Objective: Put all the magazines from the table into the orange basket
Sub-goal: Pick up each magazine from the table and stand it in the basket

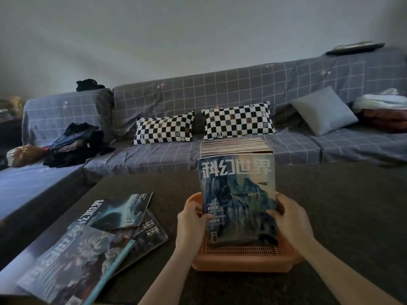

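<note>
An orange basket (240,258) stands on the dark table (330,216) in front of me. A thick stack of magazines (237,188) stands upright in it, a blue cover with white characters facing me. My left hand (192,223) grips the left edge of the front magazine, and my right hand (290,219) grips its right edge. Several more magazines (92,241) lie fanned out flat on the table to the left, overlapping one another.
A grey checked sofa (220,93) runs behind the table, with two black-and-white checkered pillows (164,128), a grey cushion (323,111) and a pile of dark clothes (74,144). Folded cloth lies at the sofa's right end.
</note>
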Available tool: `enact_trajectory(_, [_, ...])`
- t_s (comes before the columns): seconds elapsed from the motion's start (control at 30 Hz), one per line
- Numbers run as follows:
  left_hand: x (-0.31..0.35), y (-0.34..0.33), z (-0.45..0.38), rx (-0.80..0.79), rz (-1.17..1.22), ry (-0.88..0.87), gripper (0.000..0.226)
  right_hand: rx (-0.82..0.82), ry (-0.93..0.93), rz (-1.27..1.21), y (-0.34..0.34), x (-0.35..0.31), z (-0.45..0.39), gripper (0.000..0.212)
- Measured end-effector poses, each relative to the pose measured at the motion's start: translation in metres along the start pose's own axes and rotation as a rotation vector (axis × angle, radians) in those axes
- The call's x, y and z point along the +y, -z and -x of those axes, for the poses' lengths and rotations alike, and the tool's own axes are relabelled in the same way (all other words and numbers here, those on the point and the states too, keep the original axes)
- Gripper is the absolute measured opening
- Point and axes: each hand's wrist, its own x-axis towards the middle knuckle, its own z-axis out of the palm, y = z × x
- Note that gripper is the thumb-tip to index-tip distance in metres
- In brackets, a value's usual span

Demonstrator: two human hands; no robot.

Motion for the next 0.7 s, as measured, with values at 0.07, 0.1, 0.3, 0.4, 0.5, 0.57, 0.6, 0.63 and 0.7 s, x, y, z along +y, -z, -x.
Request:
enact_trajectory(0.07, [-0.0005,-0.0023,-0.0003,-0.003,-0.004,-0.025,0.023,0.042,0.001,0.053,-0.0028,0.0021,0.0015,0.052])
enact_trajectory(0.1, [-0.0007,-0.0032,-0.0003,0.001,-0.012,-0.038,0.023,0.049,0.006,0.059,-0.0039,0.0029,0.0016,0.053])
enact_trajectory(0.3, [-0.0044,-0.0037,0.0046,0.002,-0.054,-0.062,0.022,0.040,-0.038,0.055,-0.0086,0.0025,0.0000,0.050])
enact_trajectory(0.4, [-0.0052,-0.0035,0.0067,-0.008,-0.037,-0.052,0.019,0.042,-0.034,0.032,-0.0093,0.0057,0.0009,0.048])
enact_trajectory(0.5, [-0.0036,-0.0036,0.0074,-0.031,-0.080,-0.055,0.017,0.042,-0.044,0.006,-0.0084,0.0059,0.0009,0.053])
enact_trajectory(0.57, [-0.0038,-0.0043,0.0065,-0.073,-0.123,-0.067,0.011,-0.012,-0.016,0.022,-0.0086,0.0041,0.0010,0.060])
enact_trajectory(0.6, [-0.0039,-0.0046,0.0061,-0.088,-0.140,-0.069,0.012,-0.049,0.001,0.020,-0.0085,0.0031,0.0011,0.062])
enact_trajectory(0.63, [-0.0040,-0.0049,0.0056,-0.095,-0.154,-0.073,0.015,-0.080,0.011,0.015,-0.0080,0.0024,0.0011,0.063])
enact_trajectory(0.7, [-0.0046,-0.0052,0.0045,-0.096,-0.172,-0.079,0.018,-0.110,0.016,0.019,-0.0063,0.0017,0.0005,0.063])
